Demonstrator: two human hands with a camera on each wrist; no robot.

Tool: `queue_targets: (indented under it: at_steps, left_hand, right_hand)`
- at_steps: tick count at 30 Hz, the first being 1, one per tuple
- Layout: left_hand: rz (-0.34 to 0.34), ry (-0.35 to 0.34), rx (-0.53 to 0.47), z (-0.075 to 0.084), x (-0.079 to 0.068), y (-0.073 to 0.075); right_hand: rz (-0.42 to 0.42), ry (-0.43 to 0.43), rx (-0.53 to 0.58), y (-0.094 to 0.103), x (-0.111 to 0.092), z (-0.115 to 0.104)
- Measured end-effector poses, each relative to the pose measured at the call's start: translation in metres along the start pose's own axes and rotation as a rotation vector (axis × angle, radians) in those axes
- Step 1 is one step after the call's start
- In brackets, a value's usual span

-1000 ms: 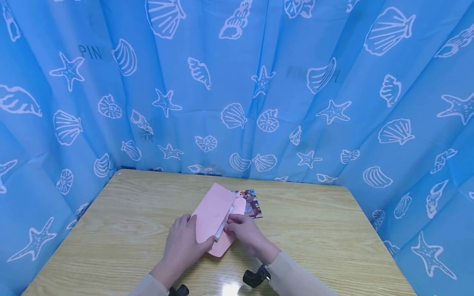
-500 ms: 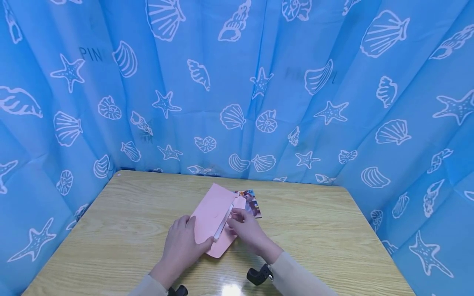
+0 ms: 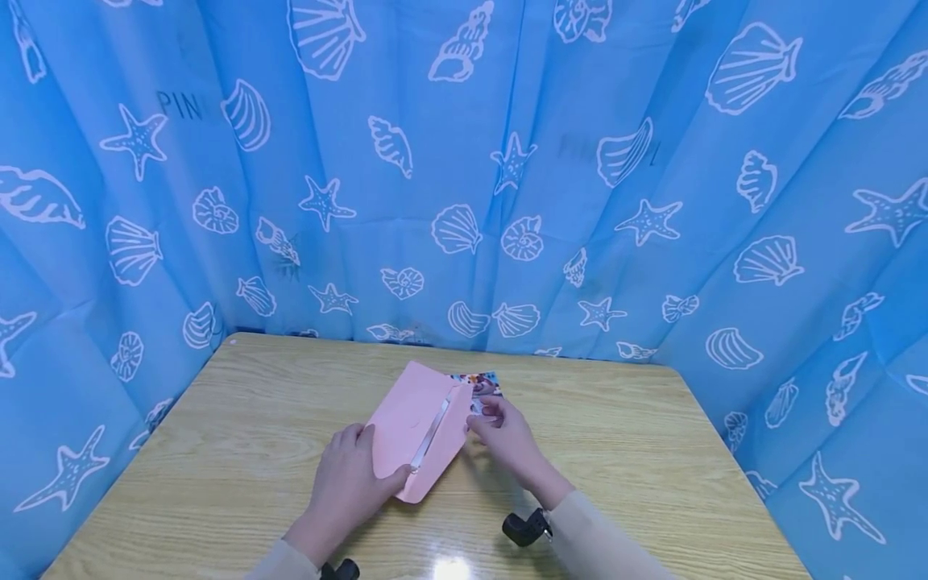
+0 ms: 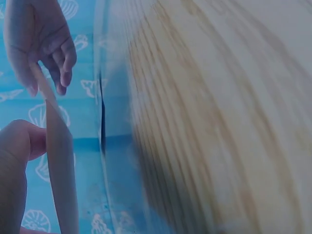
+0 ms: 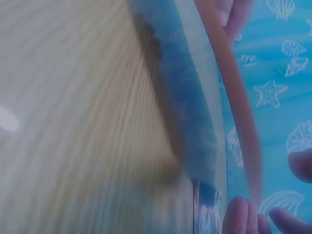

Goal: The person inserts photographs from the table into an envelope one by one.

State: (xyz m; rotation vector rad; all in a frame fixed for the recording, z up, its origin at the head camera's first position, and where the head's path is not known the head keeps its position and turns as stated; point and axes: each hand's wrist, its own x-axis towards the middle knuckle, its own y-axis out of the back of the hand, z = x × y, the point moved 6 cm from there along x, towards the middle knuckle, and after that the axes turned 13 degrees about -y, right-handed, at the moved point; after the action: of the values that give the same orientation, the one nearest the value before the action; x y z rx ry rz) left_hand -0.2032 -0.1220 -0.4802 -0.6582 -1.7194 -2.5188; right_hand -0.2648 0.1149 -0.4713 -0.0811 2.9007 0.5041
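A pink envelope (image 3: pixel 408 420) is tilted at the middle of the table. Its flap (image 3: pixel 447 441) is partly raised along the right side, and a white strip (image 3: pixel 432 435) shows in the opening. My left hand (image 3: pixel 350 475) grips the envelope's lower left part, thumb near the opening. My right hand (image 3: pixel 511 443) is at the flap's outer edge, thumb and forefinger apart. In the right wrist view its fingertips (image 5: pixel 239 214) meet the end of the pink paper (image 5: pixel 239 107). Behind the envelope, a colourful printed picture (image 3: pixel 487 383) lies partly covered.
The wooden table (image 3: pixel 638 467) extends to both sides of the hands. A blue curtain (image 3: pixel 464 177) with white shells and starfish hangs behind it and along the sides. Black wrist devices (image 3: pixel 525 528) sit below the hands.
My right hand has moved right, away from the opening to the flap's outer edge. The flap has lifted, and more of the white strip shows. My left hand keeps its grip.
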Motion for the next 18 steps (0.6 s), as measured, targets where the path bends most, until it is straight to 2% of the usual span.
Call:
queue_targets:
  at_steps: [4,11,18]
  left_hand:
    - [-0.014,0.011,0.002,-0.003,-0.001,-0.002]
    - [-0.018,0.010,0.010,-0.007,0.000,-0.003]
    - [-0.021,0.011,0.024,-0.012,0.000,-0.006]
  right_hand:
    - [0.054,-0.011,0.012,0.008,0.006,0.003]
    - [0.122,-0.064,-0.058,0.018,0.019,0.011]
    - [0.162,-0.113,-0.226,0.029,0.039,0.018]
